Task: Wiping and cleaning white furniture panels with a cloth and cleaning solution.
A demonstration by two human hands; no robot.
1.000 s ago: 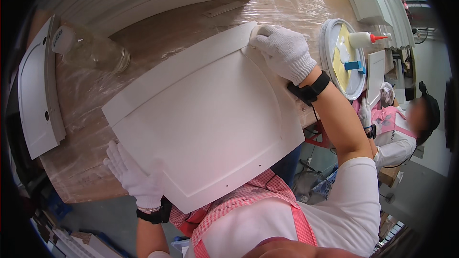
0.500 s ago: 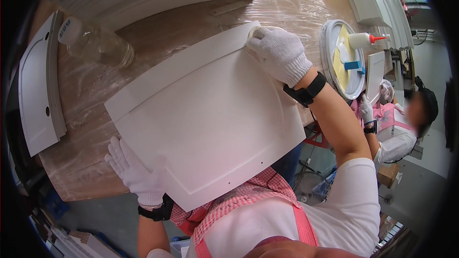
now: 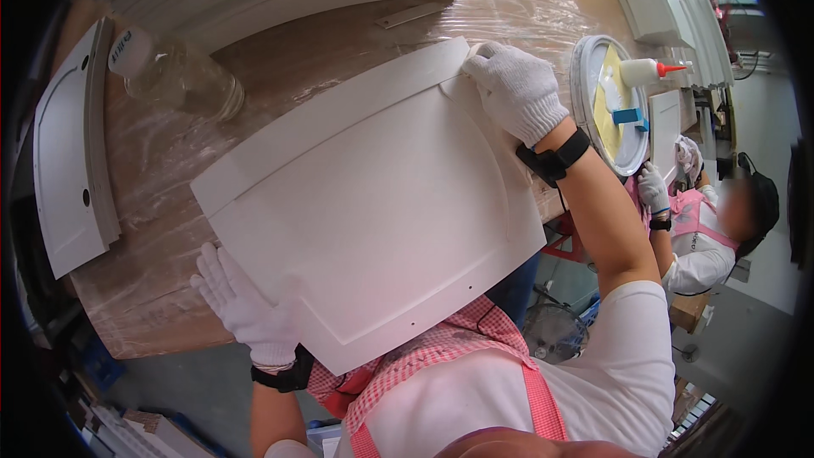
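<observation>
A white door panel (image 3: pixel 381 195) with a raised frame lies tilted across the table's front edge, its near end against my apron. My left hand (image 3: pixel 254 309), in a white knit glove, rests at the panel's left edge. Its fingers are straight and point away from me. The thumb side laps onto the panel. At the far right corner my gloved right hand (image 3: pixel 519 93) is closed, its curled fingertips pressed to the panel's edge. Something pale shows by those fingertips, too small and covered to name.
Brown, film-covered table (image 3: pixel 161 288). A clear jar (image 3: pixel 182 80) and upright white panels (image 3: pixel 72 161) stand left. At right, a round lid (image 3: pixel 585 76) bears a glue bottle (image 3: pixel 638 73) and blue block (image 3: pixel 626 116). Beyond, a co-worker's gloved hand (image 3: pixel 653 187) holds another panel.
My right hand has slid a little to the right along the panel's corner. The left hand keeps its place at the panel's edge. The whole view has shifted slightly.
</observation>
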